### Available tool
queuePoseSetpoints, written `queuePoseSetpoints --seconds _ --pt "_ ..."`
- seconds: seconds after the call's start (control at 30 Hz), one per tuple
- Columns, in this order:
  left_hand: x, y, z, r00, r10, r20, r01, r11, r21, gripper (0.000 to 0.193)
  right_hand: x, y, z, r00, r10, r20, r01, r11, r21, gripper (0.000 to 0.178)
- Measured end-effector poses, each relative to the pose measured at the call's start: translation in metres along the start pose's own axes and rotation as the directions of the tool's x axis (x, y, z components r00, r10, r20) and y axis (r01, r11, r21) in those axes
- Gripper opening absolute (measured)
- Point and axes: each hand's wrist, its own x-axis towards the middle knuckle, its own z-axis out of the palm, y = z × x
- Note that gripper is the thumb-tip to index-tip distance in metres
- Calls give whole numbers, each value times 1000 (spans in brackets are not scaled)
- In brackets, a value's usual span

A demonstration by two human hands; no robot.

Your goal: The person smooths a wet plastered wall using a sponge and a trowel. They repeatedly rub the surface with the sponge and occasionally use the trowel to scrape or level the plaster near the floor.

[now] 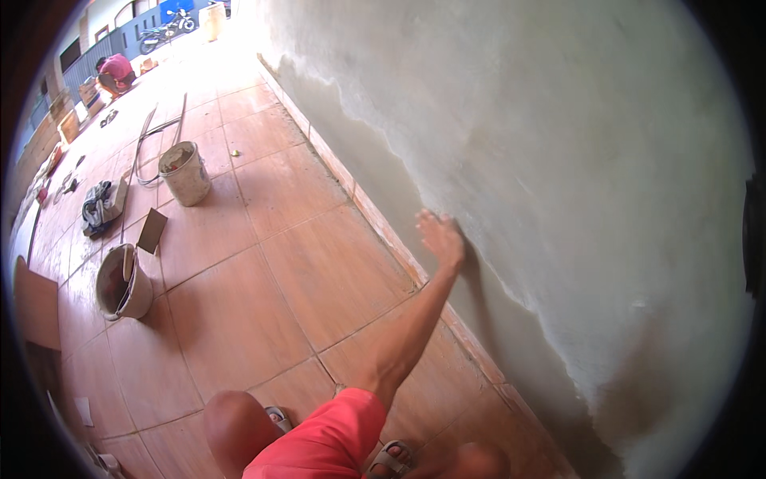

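Observation:
My left hand lies open against the lower part of the grey plastered wall, its fingers spread. Its arm reaches up from a red sleeve at the lower middle, and no tool shows in the hand. Beneath the palm runs a smooth, darker band of plaster along the wall's foot, with a ragged pale edge above it. A low tile skirting borders the floor just left of the hand. My right hand is out of sight; a brownish blurred shade falls on the wall at the lower right.
On the tiled floor stand two mortar-stained buckets, one upright and one nearer. Beside them are a small brown board and a dark cloth on a block. Farther off, a person in pink crouches; a motorcycle stands beyond.

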Motion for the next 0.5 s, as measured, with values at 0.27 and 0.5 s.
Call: queuePoseSetpoints --seconds 0.27,0.5 --pt "-94 39 47 987 133 -87 -138 989 -57 73 3 -5 28 999 -37 -16 36 999 -34 48" --pt "-136 35 55 982 181 -49 -183 982 -52 76 0 -4 41 996 -83 -26 82 996 -46 48"
